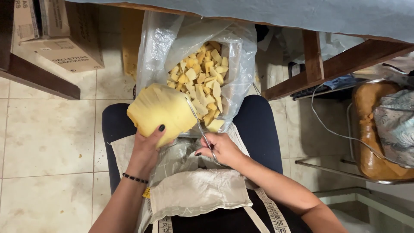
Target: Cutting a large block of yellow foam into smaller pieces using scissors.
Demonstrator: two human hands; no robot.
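From the head view, the left hand (148,144) grips a soft, light yellow foam block (160,113) from beneath over the lap while the right hand (220,149) holds scissors (199,125) cutting its edge beside a bag (241,56) of pieces.

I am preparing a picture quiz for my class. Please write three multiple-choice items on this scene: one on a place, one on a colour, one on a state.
1. Where do the small cut foam pieces lie?
A. in the clear plastic bag
B. on the tiled floor
C. in a cardboard box

2. What colour is the big foam block?
A. blue
B. pale yellow
C. red

3. What is the right hand doing?
A. resting empty
B. holding a cup
C. gripping scissors at the block

Key: 1 A, the pieces fill the open bag. 2 B, the block in the left hand is yellow. 3 C, its fingers are in the scissor handles.
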